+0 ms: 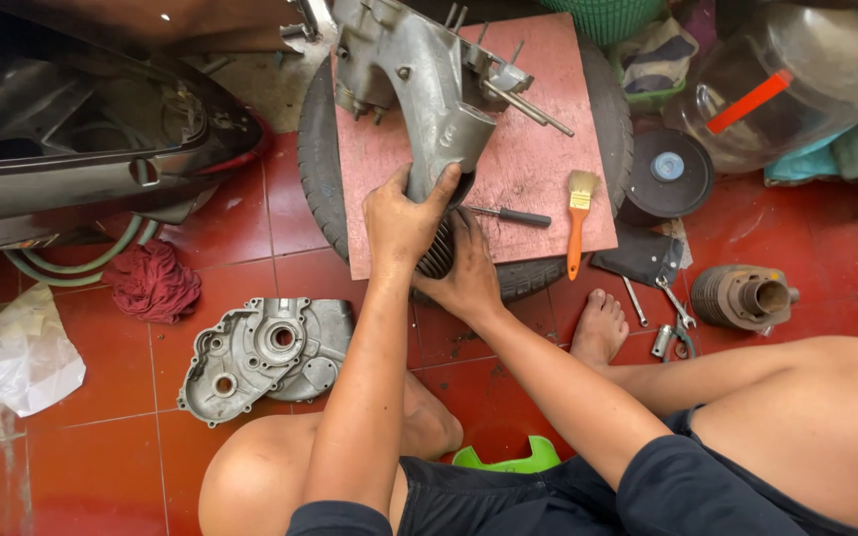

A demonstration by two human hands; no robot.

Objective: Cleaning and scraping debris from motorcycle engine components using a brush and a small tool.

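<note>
A grey metal engine casing (pixel 419 74) lies on a pink board (pixel 533 159) set on a black tyre (pixel 316 164). My left hand (pixel 401 220) grips the casing's near end from above. My right hand (pixel 469 270) cups a dark finned cylinder part (pixel 439 253) at that same end, just below the left hand. A screwdriver (pixel 510 213) and an orange-handled brush (pixel 577 223) rest on the board to the right of my hands.
A grey engine cover (pixel 265 355) and red rag (pixel 154 281) lie on the red tile floor at left, beside a dark scooter body (pixel 81 129). Wrenches (pixel 662 303), another finned cylinder (pixel 742 296), a black disc (pixel 667 171) and a clear jug (pixel 786 79) sit at right.
</note>
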